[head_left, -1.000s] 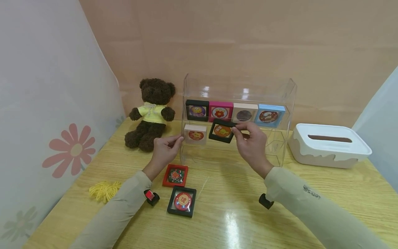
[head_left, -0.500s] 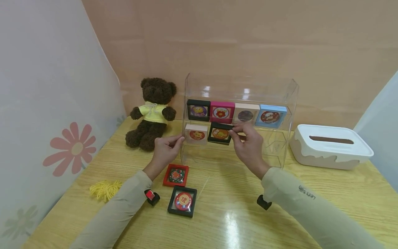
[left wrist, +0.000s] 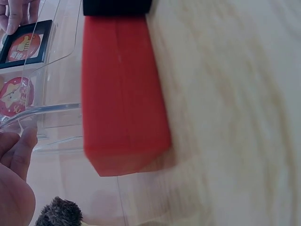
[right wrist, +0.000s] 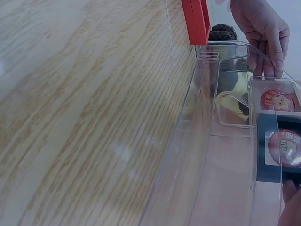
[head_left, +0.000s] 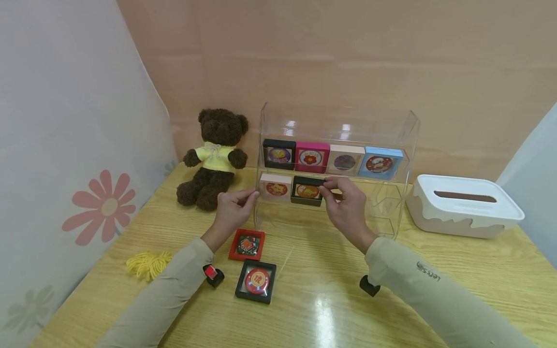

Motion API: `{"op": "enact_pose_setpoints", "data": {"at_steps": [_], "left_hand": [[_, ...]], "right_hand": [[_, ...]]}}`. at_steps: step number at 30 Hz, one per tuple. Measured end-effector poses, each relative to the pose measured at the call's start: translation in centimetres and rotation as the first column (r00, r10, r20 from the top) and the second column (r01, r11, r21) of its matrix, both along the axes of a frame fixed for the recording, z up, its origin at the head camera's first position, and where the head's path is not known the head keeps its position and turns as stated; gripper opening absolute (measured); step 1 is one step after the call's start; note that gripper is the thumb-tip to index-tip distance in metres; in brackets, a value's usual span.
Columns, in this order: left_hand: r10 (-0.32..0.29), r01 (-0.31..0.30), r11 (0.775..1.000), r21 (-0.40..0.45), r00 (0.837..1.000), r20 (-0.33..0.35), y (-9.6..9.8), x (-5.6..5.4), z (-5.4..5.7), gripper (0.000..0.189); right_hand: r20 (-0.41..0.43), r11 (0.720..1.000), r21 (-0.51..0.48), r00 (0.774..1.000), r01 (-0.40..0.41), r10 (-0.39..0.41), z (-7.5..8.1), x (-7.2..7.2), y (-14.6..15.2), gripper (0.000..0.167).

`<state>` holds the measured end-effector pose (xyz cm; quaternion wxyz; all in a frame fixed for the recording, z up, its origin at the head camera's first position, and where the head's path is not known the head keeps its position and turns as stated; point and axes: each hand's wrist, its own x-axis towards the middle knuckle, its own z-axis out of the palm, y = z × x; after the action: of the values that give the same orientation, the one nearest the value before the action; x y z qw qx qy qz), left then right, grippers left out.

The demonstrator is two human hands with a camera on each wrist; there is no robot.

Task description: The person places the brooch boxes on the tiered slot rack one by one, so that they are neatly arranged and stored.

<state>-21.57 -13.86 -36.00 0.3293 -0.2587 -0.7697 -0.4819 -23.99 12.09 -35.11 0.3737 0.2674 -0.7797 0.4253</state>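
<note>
In the head view my right hand [head_left: 348, 208] pinches the upper right corner of a black-framed display box [head_left: 306, 191] holding a round orange badge. The box stands in the lower tier of a clear acrylic display rack [head_left: 339, 128], close beside a pale box [head_left: 275, 188] with a red star badge. My left hand [head_left: 232, 210] has thumb and forefinger pinched at the rack's left side edge. In the right wrist view the black box [right wrist: 268, 172] sits behind the rack's clear front lip. On the table lie a red-framed box [head_left: 246, 245] and another black-framed box [head_left: 256, 281].
The upper tier bears black [head_left: 278, 154], pink [head_left: 312, 157], beige [head_left: 345, 160] and light blue [head_left: 380, 163] boxes. A brown teddy bear [head_left: 213, 159] sits left of the rack, a white-lidded tissue box [head_left: 465, 205] right. A yellow cord bundle [head_left: 149, 265] lies front left.
My right hand has brought the black box down and slightly left into the lower tier, turning it from tilted to level beside the pale box. The left hand stays at the rack's edge.
</note>
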Motion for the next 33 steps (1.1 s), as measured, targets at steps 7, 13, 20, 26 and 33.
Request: {"op": "enact_pose_setpoints", "data": {"at_steps": [7,13,20,26,33], "left_hand": [[-0.005,0.005,1.000,0.022,1.000,-0.004,-0.7,-2.0,-2.5,0.013],[-0.008,0.008,0.999,0.038,1.000,0.017,-0.9,-2.1,-2.9,0.013],[-0.013,0.012,0.999,0.037,0.999,0.037,-0.9,-1.9,-2.7,0.013],[-0.022,0.021,0.999,0.045,1.000,0.021,-0.8,-2.0,-2.7,0.013],[-0.011,0.010,0.999,0.034,0.999,0.034,-0.8,-1.8,-2.7,0.013]], "right_hand": [[0.000,1.000,-0.007,1.000,-0.012,0.012,-0.2,-0.1,0.0,0.005],[0.000,1.000,-0.004,1.000,-0.020,0.020,-0.3,0.0,-0.1,0.006],[0.001,1.000,0.008,1.000,-0.009,0.009,-0.4,0.1,0.0,0.008],[0.012,1.000,0.008,1.000,-0.020,0.020,-0.4,0.1,0.1,0.013],[0.021,1.000,0.004,1.000,-0.010,0.009,0.0,0.2,0.4,0.018]]}}
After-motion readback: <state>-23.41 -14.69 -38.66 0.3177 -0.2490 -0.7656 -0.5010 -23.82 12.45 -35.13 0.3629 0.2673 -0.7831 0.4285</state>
